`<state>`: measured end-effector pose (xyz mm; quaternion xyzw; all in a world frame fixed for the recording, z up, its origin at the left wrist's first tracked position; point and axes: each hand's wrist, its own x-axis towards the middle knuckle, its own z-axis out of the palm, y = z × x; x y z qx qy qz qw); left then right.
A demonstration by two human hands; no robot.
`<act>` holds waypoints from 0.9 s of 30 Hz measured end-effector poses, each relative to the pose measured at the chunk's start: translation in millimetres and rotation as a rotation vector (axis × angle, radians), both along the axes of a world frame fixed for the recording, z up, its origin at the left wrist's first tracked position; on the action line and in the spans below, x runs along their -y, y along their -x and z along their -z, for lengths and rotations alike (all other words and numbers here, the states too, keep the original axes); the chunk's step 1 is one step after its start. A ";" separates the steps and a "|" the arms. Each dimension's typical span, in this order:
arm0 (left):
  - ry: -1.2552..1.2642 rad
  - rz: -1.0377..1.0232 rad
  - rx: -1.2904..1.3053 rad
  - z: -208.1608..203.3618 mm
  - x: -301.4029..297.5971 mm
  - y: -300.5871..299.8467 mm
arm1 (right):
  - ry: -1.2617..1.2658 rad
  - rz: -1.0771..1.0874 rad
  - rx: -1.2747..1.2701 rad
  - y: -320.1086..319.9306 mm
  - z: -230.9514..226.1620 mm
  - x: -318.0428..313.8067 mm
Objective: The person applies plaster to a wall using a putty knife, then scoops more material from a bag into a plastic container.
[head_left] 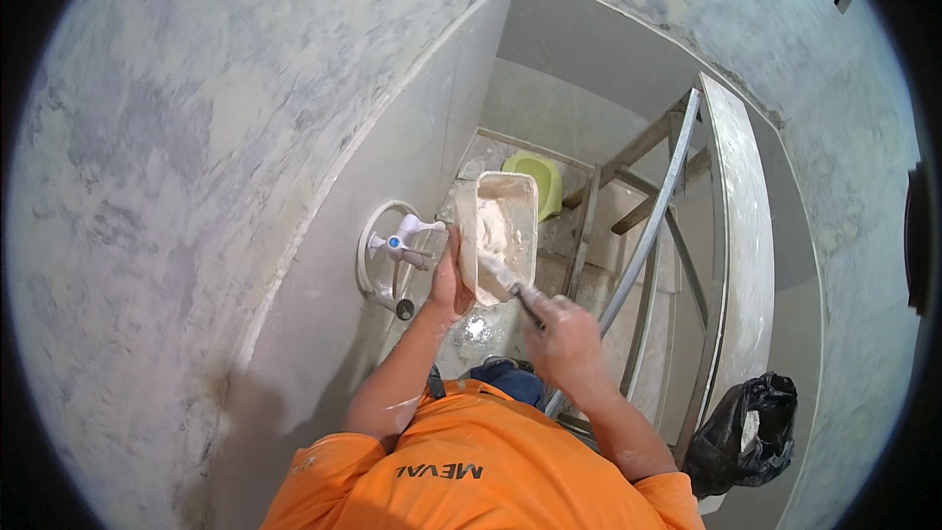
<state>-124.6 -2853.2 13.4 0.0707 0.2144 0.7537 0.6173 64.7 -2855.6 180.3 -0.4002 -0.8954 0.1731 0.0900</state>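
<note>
My left hand (449,280) grips the side of a white rectangular plastic tub (533,198), its walls smeared with plaster. White paste (494,226) lies in the tub, heaped along its left part. A putty knife (512,285) with a dark handle is in my right hand (569,342), the fingers closed round the handle. Its whitened blade reaches over the tub's near end into the paste. Just left of my left hand, a white tap (400,243) with a blue dot and a hose loop sticks out from the wall.
On the right stands a wooden and metal trestle with a pale plank top (743,236). A black plastic bag (746,437) hangs at its near end. Beyond the tub sits a lime-green basin (535,172). Plaster-smeared walls (177,137) close in on both sides; the floor (476,334) looks wet.
</note>
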 end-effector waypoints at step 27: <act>0.028 -0.050 0.028 -3.5 -27.0 -36.4 | 0.281 0.112 -0.435 -54.9 48.5 -47.6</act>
